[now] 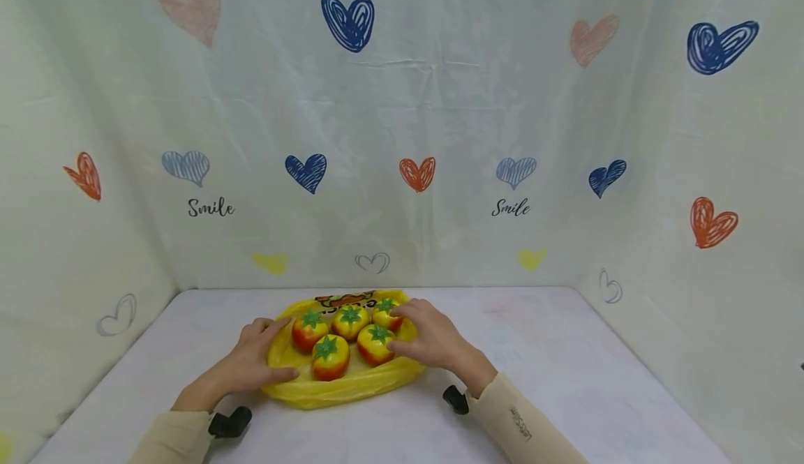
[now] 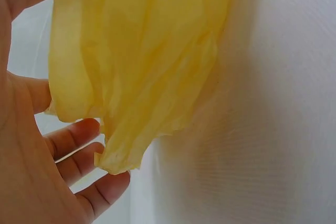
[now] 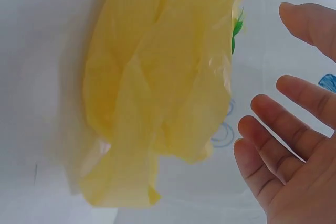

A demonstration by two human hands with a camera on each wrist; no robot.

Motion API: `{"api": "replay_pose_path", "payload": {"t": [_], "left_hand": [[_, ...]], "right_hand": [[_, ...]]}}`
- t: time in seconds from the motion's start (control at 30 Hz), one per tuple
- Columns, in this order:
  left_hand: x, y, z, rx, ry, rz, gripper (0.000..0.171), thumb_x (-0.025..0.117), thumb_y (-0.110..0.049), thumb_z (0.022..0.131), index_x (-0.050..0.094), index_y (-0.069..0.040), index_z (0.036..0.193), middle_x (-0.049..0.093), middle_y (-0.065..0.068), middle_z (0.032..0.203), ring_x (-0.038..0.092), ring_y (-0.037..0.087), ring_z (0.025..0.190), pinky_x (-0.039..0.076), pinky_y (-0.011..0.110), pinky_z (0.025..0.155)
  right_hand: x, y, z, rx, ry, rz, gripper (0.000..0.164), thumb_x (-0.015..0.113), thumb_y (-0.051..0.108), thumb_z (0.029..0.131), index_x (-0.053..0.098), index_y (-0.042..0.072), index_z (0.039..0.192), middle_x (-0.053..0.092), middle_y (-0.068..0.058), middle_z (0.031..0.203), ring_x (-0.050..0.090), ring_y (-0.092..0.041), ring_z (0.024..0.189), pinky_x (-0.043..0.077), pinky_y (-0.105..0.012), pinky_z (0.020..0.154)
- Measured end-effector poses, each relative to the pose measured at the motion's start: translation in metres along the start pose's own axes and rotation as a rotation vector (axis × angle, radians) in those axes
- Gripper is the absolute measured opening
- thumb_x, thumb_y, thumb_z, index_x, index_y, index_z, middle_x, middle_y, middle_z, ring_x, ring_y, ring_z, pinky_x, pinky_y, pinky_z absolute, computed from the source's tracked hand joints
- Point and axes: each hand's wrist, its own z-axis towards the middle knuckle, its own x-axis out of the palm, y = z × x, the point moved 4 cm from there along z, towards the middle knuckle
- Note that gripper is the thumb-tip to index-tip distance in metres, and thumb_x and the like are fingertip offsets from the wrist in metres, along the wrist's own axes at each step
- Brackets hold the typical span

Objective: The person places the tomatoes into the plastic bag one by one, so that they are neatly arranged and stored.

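Note:
Several yellow-and-red tomatoes (image 1: pixel 330 358) with green star-shaped tops sit inside a yellow plastic bag (image 1: pixel 352 388), whose rim is spread low around them. At the bag's left end is my left hand (image 1: pixel 254 356), thumb and fingers apart. In the left wrist view, fingertips of the left hand (image 2: pixel 79 150) lie right at the crumpled edge of the bag (image 2: pixel 142 66). My right hand (image 1: pixel 433 338) reaches over the bag's right end, its fingers spread beside the rightmost tomatoes. The right wrist view has that hand (image 3: pixel 294 145) with relaxed fingers, apart from the bag (image 3: pixel 157 77).
A white table (image 1: pixel 534 380) bears the bag near its middle. Behind and at both sides hangs a white curtain (image 1: pixel 452 115) printed with hearts and "Smile". Black wrist camera mounts (image 1: pixel 229 423) sit at both cuffs, close over the table.

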Motion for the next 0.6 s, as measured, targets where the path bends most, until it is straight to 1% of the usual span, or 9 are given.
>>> {"api": "replay_pose_path", "payload": {"t": [0.1,0.17,0.3,0.37,0.47,0.6], "left_hand": [[-0.002,-0.002,-0.001,0.003,-0.01,0.015,0.093,0.078,-0.05,0.069,0.042,-0.004,0.141,0.039,0.019,0.125,0.035,0.038,0.113,0.04,0.059,0.09],[-0.005,-0.005,-0.003,0.019,-0.026,0.019,0.09,0.079,-0.05,0.07,0.044,-0.004,0.139,0.039,0.02,0.125,0.035,0.039,0.113,0.04,0.059,0.09],[-0.016,-0.01,-0.005,0.067,-0.091,0.002,0.078,0.078,-0.046,0.073,0.05,-0.005,0.133,0.038,0.021,0.124,0.033,0.041,0.113,0.039,0.062,0.087],[-0.022,-0.01,-0.005,0.086,-0.126,-0.003,0.07,0.077,-0.045,0.075,0.053,-0.007,0.13,0.038,0.02,0.125,0.032,0.04,0.113,0.039,0.063,0.086],[-0.03,-0.007,-0.006,0.101,-0.168,-0.012,0.064,0.075,-0.042,0.079,0.054,-0.009,0.129,0.037,0.019,0.126,0.031,0.039,0.113,0.039,0.064,0.085],[-0.039,0.001,-0.011,0.107,-0.209,-0.021,0.064,0.074,-0.04,0.081,0.051,-0.007,0.13,0.037,0.019,0.126,0.032,0.039,0.112,0.039,0.063,0.084]], "right_hand": [[-0.003,-0.005,-0.007,0.006,-0.01,-0.005,0.05,0.069,0.043,0.084,0.061,0.012,0.122,0.058,-0.001,0.119,0.05,-0.019,0.111,0.045,-0.04,0.093],[-0.005,-0.009,-0.012,0.01,-0.016,-0.014,0.048,0.069,0.043,0.084,0.061,0.014,0.122,0.058,0.001,0.118,0.05,-0.017,0.11,0.045,-0.039,0.092],[-0.014,-0.018,-0.022,-0.007,-0.046,-0.041,0.048,0.07,0.043,0.083,0.061,0.015,0.121,0.058,0.003,0.117,0.051,-0.015,0.109,0.047,-0.038,0.09],[-0.02,-0.022,-0.026,-0.024,-0.062,-0.051,0.048,0.071,0.041,0.083,0.061,0.014,0.121,0.059,0.001,0.117,0.052,-0.016,0.108,0.047,-0.039,0.089],[-0.027,-0.029,-0.033,-0.028,-0.068,-0.084,0.047,0.072,0.039,0.083,0.061,0.013,0.12,0.059,0.001,0.116,0.053,-0.016,0.107,0.048,-0.039,0.088],[-0.04,-0.042,-0.046,-0.014,-0.068,-0.179,0.046,0.074,0.039,0.081,0.062,0.015,0.119,0.059,0.004,0.113,0.054,-0.015,0.104,0.049,-0.037,0.087]]}}
